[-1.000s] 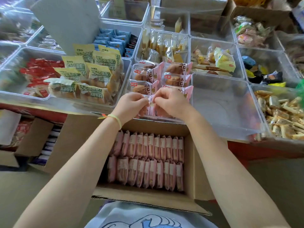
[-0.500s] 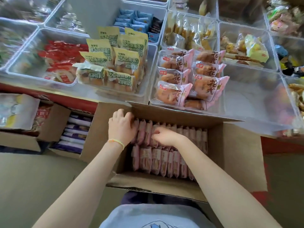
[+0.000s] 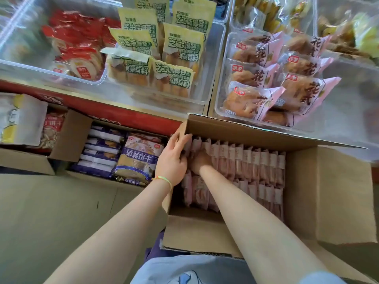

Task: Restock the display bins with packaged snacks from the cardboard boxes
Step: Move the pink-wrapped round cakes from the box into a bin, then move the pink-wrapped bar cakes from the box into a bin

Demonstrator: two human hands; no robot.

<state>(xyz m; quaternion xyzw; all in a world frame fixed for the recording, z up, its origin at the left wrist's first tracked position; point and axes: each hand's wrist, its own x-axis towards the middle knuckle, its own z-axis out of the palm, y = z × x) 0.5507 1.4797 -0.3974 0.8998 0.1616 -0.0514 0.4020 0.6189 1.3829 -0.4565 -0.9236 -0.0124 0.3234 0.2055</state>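
An open cardboard box (image 3: 266,133) stands below the counter, filled with two rows of upright pink snack packets (image 3: 256,165). My left hand (image 3: 172,158) lies at the box's left end, its fingers fairly straight against the first packets of the back row. My right hand (image 3: 202,160) is pushed down among the packets just to the right, with its fingers hidden between them. Above the box, a clear display bin (image 3: 214,105) holds several pink-wrapped pastries (image 3: 272,85).
To the left, a second box holds purple biscuit packs (image 3: 139,158), and a third holds a white bag (image 3: 18,119). Bins of yellow-green packets (image 3: 164,58) and red packets (image 3: 78,48) sit on the red-edged counter (image 3: 123,115). A clear bin (image 3: 348,99) is at right.
Both hands left the pastry bin and came down into the cardboard box. They now sit deeper among the pink packets at its left end, and the view has tilted down.
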